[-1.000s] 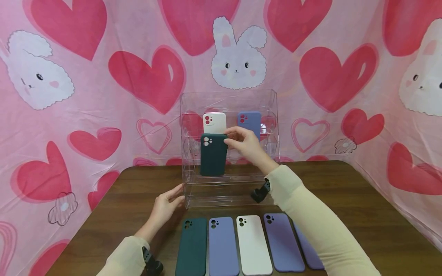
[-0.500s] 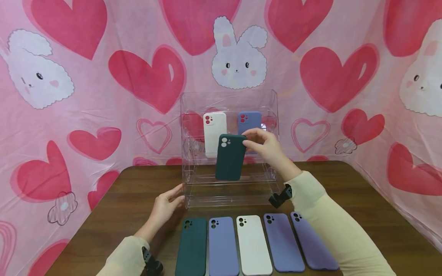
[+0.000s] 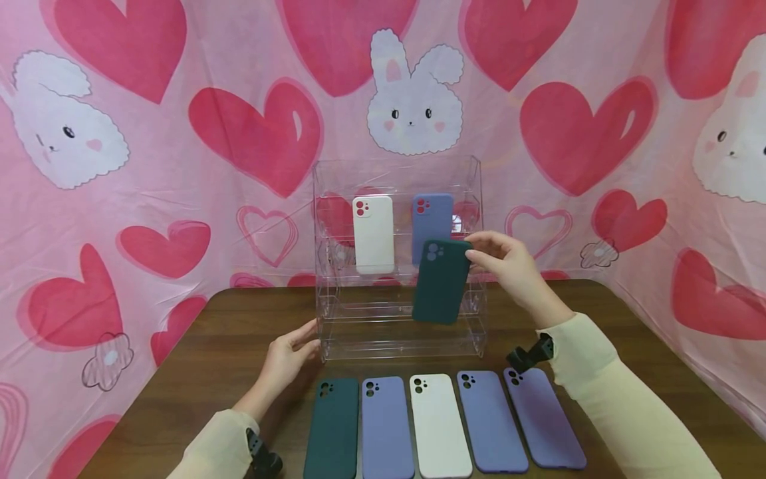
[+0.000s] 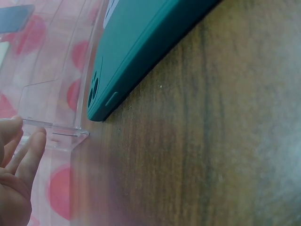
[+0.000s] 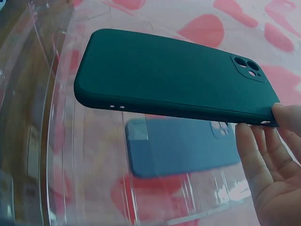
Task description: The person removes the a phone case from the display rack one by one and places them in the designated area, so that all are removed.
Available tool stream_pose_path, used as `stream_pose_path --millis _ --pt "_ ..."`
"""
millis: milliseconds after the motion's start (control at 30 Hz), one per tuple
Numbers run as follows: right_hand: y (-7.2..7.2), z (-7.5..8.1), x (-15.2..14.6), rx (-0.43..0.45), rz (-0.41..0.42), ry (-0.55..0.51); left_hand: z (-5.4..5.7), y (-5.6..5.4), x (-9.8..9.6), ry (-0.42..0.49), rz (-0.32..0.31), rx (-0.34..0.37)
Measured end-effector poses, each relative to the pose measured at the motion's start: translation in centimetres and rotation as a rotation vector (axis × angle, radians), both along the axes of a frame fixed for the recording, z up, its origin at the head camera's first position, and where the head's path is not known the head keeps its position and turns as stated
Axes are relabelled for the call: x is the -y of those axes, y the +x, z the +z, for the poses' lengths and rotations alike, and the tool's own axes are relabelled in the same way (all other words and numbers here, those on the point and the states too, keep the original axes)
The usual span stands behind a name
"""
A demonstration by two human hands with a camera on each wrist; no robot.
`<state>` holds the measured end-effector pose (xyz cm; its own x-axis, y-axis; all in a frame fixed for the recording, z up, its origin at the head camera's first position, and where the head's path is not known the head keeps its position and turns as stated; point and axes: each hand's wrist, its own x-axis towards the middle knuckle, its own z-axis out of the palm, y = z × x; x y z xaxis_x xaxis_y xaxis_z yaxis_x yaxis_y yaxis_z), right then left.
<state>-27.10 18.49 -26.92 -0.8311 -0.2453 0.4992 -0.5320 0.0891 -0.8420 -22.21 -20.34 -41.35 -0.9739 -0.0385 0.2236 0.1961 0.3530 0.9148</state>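
My right hand (image 3: 503, 259) pinches a dark green phone case (image 3: 441, 283) by its upper right corner, thumb in front. The case hangs slightly tilted before the right half of a clear acrylic display rack (image 3: 397, 350). In the right wrist view the fingers (image 5: 254, 157) lie along the edge of the green case (image 5: 164, 73), near the camera cutout. On the rack stand a white phone case (image 3: 374, 233) and a blue phone case (image 3: 432, 216), the blue one partly covered by the green. My left hand (image 3: 288, 352) touches the rack's lower left side with fairly straight fingers (image 4: 33, 153).
Along the table's (image 3: 251, 313) front lies a row of phone cases: green (image 3: 332, 429), periwinkle (image 3: 387, 426), white (image 3: 439, 426), and purple-blue ones (image 3: 492, 422) at the right. A pink cloth with hearts and rabbits (image 3: 251, 40) hangs close behind the table.
My right hand has carried the green case rightward and slightly down, from in front of the white case to in front of the blue one. My left hand stays at the rack.
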Motion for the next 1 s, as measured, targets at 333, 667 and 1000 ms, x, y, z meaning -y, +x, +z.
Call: stream_pose_path --millis 333,667,1000 --pt "0.9 0.1 -3.8 -0.009 0.02 -0.148 0.0 -0.1 0.0 0.005 -0.006 0.001" --pt "1.4 -0.4 -7.6 0.017 -0.054 -0.211 0.1 0.0 0.0 0.001 -0.009 0.005" --pt "1.1 -2.7 -12.5 0.084 -0.101 -0.275 0.1 0.0 0.0 -0.003 -0.009 0.007"
